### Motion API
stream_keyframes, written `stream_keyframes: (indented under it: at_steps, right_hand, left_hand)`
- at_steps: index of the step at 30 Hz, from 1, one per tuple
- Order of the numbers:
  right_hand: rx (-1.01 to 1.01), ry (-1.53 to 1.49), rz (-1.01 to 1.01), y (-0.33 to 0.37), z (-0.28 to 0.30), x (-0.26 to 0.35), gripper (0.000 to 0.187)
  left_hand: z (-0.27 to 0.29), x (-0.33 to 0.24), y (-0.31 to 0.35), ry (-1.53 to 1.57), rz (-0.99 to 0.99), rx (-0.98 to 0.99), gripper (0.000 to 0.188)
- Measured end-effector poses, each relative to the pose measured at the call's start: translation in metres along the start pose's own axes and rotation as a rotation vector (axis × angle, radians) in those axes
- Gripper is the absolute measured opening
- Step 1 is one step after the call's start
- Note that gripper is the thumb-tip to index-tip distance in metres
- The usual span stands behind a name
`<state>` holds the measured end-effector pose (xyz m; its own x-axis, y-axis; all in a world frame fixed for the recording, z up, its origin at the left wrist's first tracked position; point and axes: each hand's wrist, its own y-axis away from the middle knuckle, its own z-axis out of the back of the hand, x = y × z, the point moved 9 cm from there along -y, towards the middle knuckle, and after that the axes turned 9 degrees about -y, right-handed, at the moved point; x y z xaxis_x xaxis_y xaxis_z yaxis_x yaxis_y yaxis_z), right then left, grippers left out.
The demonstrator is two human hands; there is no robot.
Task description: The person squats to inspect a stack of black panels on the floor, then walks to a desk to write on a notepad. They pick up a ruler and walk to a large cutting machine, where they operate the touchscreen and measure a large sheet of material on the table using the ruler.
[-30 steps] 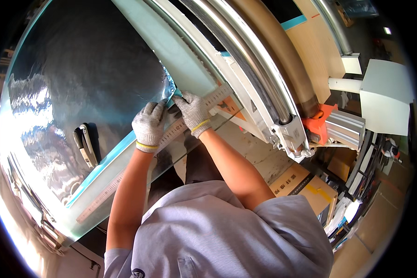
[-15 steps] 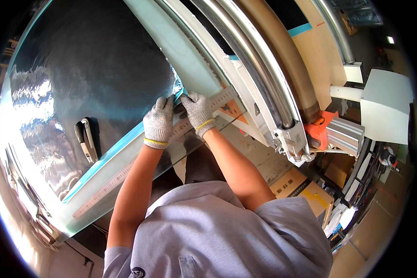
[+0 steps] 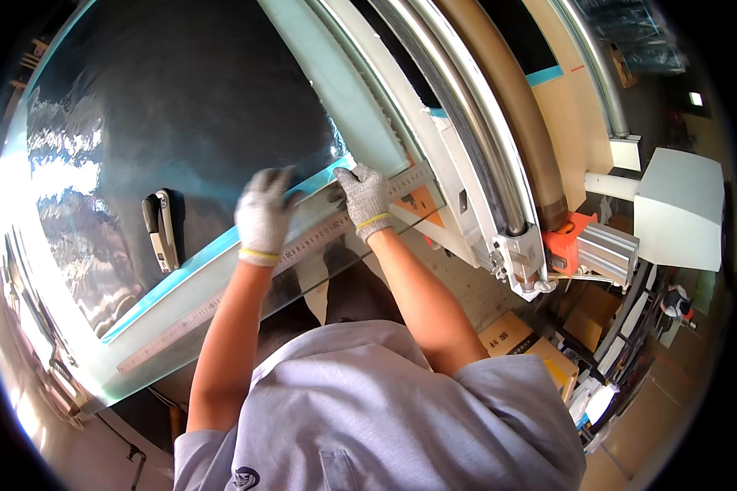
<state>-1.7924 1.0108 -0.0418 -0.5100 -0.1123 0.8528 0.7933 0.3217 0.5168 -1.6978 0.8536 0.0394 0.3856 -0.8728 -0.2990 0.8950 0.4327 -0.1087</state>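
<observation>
A large glossy black sheet (image 3: 196, 106) with a blue edge strip (image 3: 209, 255) lies on the pale glass-like tabletop (image 3: 131, 376). At the sheet's near right corner, my right hand (image 3: 364, 198), in a grey knit glove with a yellow cuff, has its fingers curled closed on the blue film edge. My left hand (image 3: 264, 213), gloved alike, is over the near edge of the sheet, left of the right hand; motion smears its fingers. A long ruler scale (image 3: 303, 243) runs along the table edge under both hands. A black and beige tool, perhaps a stapler (image 3: 164, 231), lies on the sheet.
Steel rollers (image 3: 467, 123) and a brown roll (image 3: 520, 106) stand along the right side, with an orange bracket (image 3: 567, 243) at their near end. Beyond is a white box-shaped housing (image 3: 678, 209). Cardboard boxes (image 3: 516, 340) are on the floor at the lower right.
My left hand has come away from the sheet's corner and moved left. My right hand stays at the corner. The whole view has shifted slightly.
</observation>
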Motion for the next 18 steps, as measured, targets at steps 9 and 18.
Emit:
stream_keyframes:
  at_steps: [9,18]
  right_hand:
    - [-0.096,-0.119,-0.086,-0.005,-0.003,-0.005,0.018]
    - [-0.078,-0.204,-0.124,-0.005,-0.004,-0.007,0.016]
  left_hand:
    - [0.073,0.219,0.086,-0.364,0.577,-0.095,0.065]
    - [0.007,0.033,0.118,-0.189,0.101,0.223,0.068]
